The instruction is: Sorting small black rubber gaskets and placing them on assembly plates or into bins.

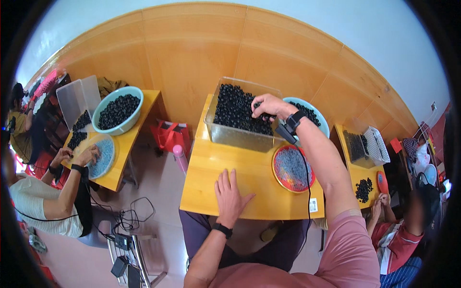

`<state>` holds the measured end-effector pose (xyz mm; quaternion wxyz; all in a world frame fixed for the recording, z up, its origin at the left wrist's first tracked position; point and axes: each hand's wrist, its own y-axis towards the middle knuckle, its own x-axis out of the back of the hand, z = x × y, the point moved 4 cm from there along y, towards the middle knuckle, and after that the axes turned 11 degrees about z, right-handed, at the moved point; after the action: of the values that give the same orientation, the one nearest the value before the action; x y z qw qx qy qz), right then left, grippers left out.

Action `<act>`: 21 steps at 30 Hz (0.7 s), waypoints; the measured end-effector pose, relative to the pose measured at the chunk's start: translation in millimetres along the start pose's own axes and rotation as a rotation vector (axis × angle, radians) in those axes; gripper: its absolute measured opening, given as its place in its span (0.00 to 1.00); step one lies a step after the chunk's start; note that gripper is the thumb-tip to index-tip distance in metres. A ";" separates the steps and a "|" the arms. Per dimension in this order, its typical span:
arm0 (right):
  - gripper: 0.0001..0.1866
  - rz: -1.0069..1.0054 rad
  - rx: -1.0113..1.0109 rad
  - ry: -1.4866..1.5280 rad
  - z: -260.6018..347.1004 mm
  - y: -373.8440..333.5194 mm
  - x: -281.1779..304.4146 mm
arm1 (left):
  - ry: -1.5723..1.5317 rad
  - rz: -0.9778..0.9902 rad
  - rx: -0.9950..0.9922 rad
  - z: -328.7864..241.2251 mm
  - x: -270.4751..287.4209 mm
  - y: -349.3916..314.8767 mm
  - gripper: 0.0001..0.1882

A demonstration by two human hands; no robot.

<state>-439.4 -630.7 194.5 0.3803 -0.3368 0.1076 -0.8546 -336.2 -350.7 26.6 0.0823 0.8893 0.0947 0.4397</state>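
My right hand (269, 106) reaches over the near-right part of a clear plastic bin (240, 138), its fingers curled around some small black round parts. More black parts (233, 108) of the same kind fill much of the bin. My left hand (229, 196) lies flat on the yellow table (204, 168), fingers spread, holding nothing. To the right of it, beneath my right forearm, sits a red round tray (276, 176) with a yellow rim, heaped with small blue-grey pieces (292, 165). A light blue bowl (325, 126) of black parts stands behind my right wrist, partly hidden.
A white label (313, 205) is at the table's front right. Left of the table stand a pink bottle (180, 156) and a red bag (171, 136). Cables (132, 216) trail over the floor. Co-workers sit at a left table (115, 165) and a right table (350, 170).
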 end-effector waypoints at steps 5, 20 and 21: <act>0.09 0.051 0.109 0.086 8.0 -52.2 -44.5 | 0.177 0.105 0.013 0.5 -11.4 3.2 0.66; 0.13 -0.403 0.351 -0.564 -100.3 -59.1 -220.2 | 0.171 0.112 0.023 0.9 -17.6 2.6 0.61; 0.15 -0.460 0.449 -0.619 -97.8 -65.3 -226.0 | 0.175 0.117 0.021 3.1 -18.8 2.4 0.61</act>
<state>-432.1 -429.6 38.3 0.2583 -0.5010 -0.2770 -0.7782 -344.6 -357.7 10.8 0.0385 0.8524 0.0542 0.5187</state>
